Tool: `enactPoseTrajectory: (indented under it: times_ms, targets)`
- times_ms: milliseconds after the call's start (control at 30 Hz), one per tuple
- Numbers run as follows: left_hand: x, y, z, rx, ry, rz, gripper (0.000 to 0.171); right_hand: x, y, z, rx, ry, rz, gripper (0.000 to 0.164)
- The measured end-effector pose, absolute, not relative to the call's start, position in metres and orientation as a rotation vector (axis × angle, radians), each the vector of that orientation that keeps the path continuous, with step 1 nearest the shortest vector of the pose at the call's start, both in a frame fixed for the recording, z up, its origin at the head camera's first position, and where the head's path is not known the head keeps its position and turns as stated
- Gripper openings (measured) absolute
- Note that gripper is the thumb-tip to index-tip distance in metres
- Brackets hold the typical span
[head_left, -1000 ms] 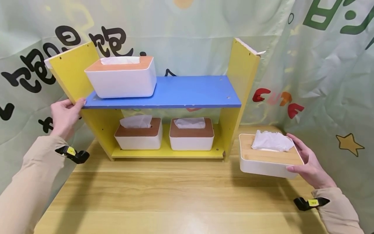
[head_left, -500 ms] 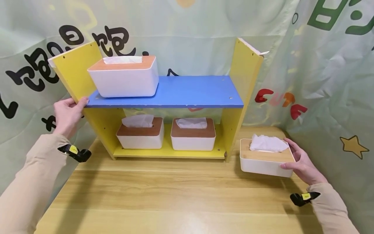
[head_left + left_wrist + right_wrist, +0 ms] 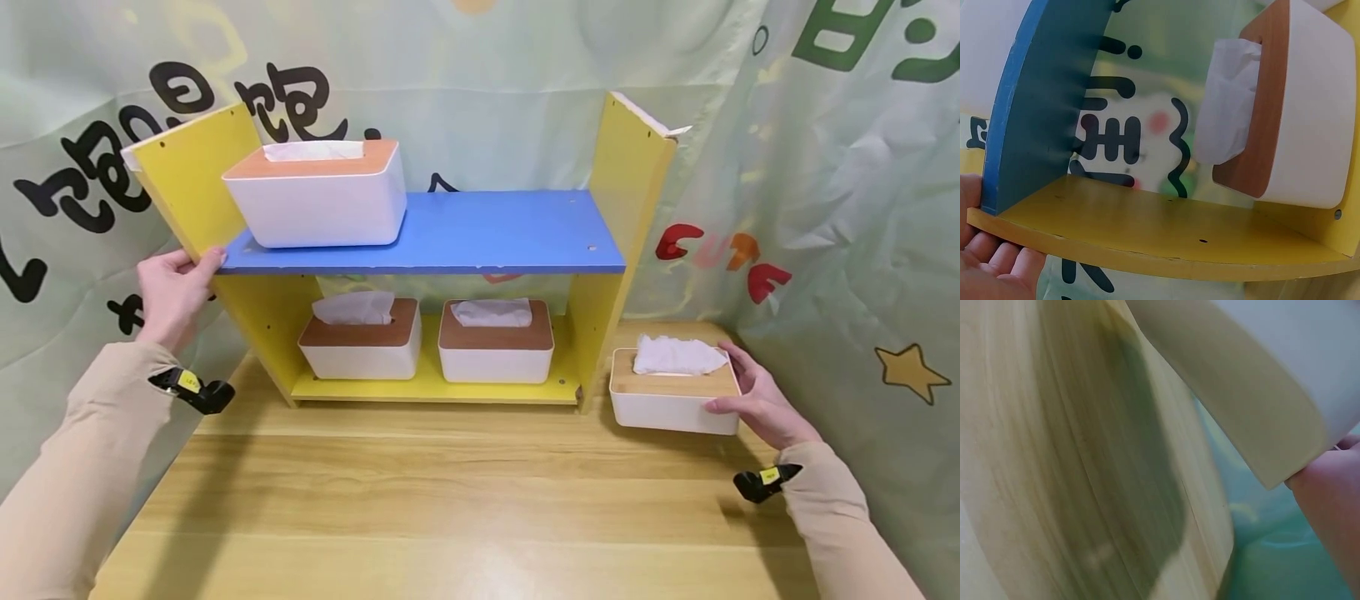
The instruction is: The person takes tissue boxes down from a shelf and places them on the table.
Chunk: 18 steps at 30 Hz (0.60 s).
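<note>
My left hand (image 3: 174, 293) grips the left yellow side panel of a small shelf unit (image 3: 429, 271), its thumb at the front corner of the blue board. In the left wrist view its fingers (image 3: 1002, 257) curl behind the panel. Off the unit's right side, my right hand (image 3: 767, 403) holds a white tissue box (image 3: 670, 412) by its right end, thumb on the front. This box has a pale wooden lid and a tissue sticking out. The right wrist view shows its underside (image 3: 1254, 419) raised above the wooden table (image 3: 1016, 425), with a shadow below.
On the blue board stands a large white tissue box (image 3: 318, 208), at the left. Two smaller tissue boxes with brown lids, one left (image 3: 362, 361) and one right (image 3: 495, 365), stand on the lower yellow board. A printed cloth (image 3: 487, 50) hangs behind and at both sides.
My right hand has carried the pale-lidded tissue box leftward and a little farther back, closer to the shelf unit. My left hand keeps its grip on the side panel.
</note>
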<state>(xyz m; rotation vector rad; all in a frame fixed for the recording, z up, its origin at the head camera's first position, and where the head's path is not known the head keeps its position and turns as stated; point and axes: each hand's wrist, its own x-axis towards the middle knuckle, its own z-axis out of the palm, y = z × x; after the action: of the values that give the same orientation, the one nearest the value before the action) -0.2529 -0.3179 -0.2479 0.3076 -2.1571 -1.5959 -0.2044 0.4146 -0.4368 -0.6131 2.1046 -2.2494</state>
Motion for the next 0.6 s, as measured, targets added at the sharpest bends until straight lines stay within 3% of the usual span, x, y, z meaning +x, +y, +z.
enactPoseTrajectory:
  times_ms: [433,600]
  targets:
    - [-0.254,-0.318,-0.25,0.297,-2.172,-1.57,0.027,-0.215,0.418,-0.434,-0.359,2.304,-1.995,0.111]
    - [-0.254,-0.319,-0.249,0.302,-2.154,-1.594,0.027,-0.22,0.42,-0.42,-0.275,2.475,-1.683,0.118]
